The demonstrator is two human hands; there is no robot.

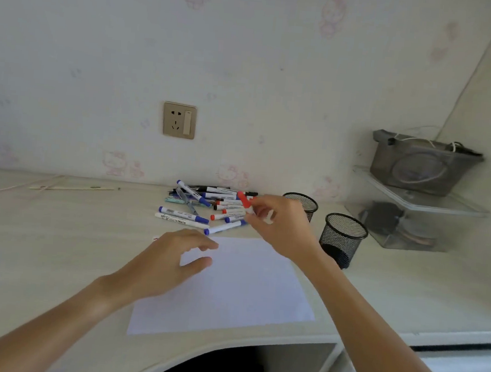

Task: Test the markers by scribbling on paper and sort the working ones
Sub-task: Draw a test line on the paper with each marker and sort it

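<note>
Marker pile and mesh cups behind paper

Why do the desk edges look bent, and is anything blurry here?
Head view: the wide lens bows the desk edge; the right hand, its grip on a red-capped marker, is motion-smeared; soft daylight, faint shadows, and the paper is nearly washed out.

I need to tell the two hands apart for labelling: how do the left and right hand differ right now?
The right hand is raised over the marker pile, while the left hand hovers lower, over the paper's left edge. The right hand pinches a red-capped marker; the left hand holds nothing, its fingers loosely curved. The right reaches farther from the person than the left. Both are bare and reach out over the desk.
</note>
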